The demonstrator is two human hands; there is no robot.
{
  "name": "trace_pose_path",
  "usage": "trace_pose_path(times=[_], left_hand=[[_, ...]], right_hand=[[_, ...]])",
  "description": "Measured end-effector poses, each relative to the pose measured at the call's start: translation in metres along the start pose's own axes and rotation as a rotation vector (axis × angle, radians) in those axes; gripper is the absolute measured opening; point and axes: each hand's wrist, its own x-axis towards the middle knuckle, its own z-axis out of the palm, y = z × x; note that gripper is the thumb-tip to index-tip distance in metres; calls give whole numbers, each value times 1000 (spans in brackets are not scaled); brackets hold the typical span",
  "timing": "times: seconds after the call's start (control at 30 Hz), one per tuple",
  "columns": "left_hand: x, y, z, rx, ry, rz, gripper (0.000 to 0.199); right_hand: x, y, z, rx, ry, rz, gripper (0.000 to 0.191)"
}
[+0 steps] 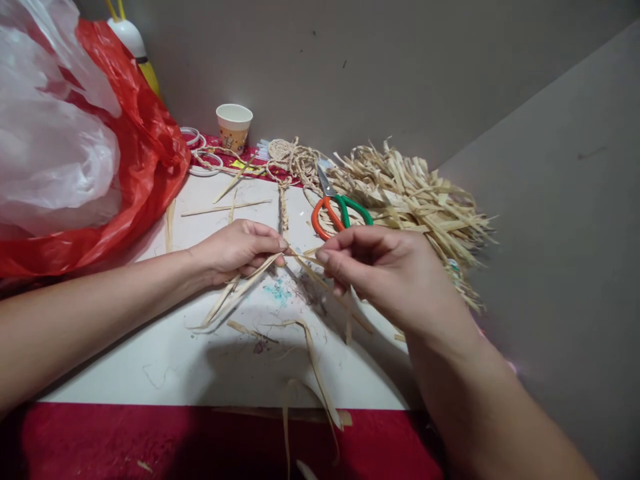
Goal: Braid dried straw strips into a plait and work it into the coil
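A braid of dry straw-coloured strips runs from the coil at the back down to my hands over the white board. My left hand pinches the braid's near end between thumb and fingers, with loose strips hanging below it to the left. Just to the right, my right hand is closed in a pinch on a strip that stretches from the braid's end. More strips dangle beneath the right hand. The curled inner fingers of both hands are partly hidden.
Scissors with orange and green handles lie behind my right hand, beside a heap of dry strips. A coiled braid and paper cup stand at the back. A red plastic bag fills the left. Loose strips lie in front.
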Motion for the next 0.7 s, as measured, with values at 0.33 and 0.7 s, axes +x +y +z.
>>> trace_pose_path(times=[0.33, 0.7], left_hand=[[0, 1, 0, 12, 11, -20, 12], [1, 1, 0, -14, -7, -46, 17]], right_hand=[[-12, -12, -7, 93, 74, 10, 15], [-1, 7, -7, -129, -148, 2, 22]])
